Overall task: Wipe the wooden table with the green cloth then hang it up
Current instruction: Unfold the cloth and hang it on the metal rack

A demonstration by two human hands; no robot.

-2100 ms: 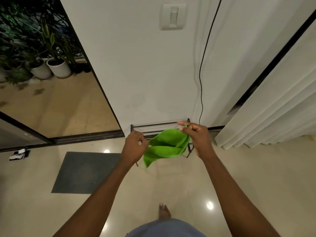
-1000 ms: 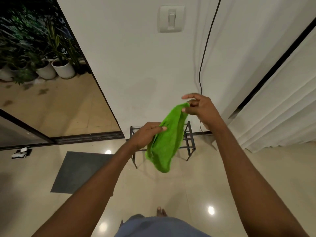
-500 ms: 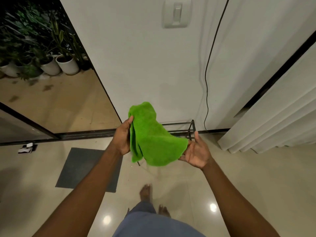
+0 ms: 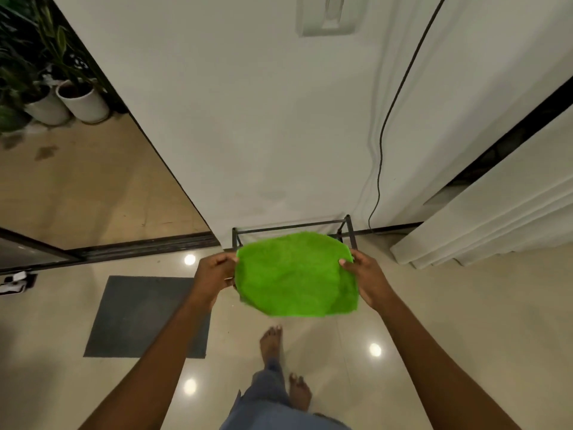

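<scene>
We pinch the soft, limp green cloth point(image 4: 294, 274) at opposite edges, left hand point(image 4: 214, 274) and right hand point(image 4: 369, 280), above the metal rack point(image 4: 291, 226).

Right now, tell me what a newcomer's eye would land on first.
The green cloth, spread flat at centre between the left hand and right hand, which pinch its side edges. Behind it a black rack stands against the wall; a dark mat lies on the floor at left.
</scene>
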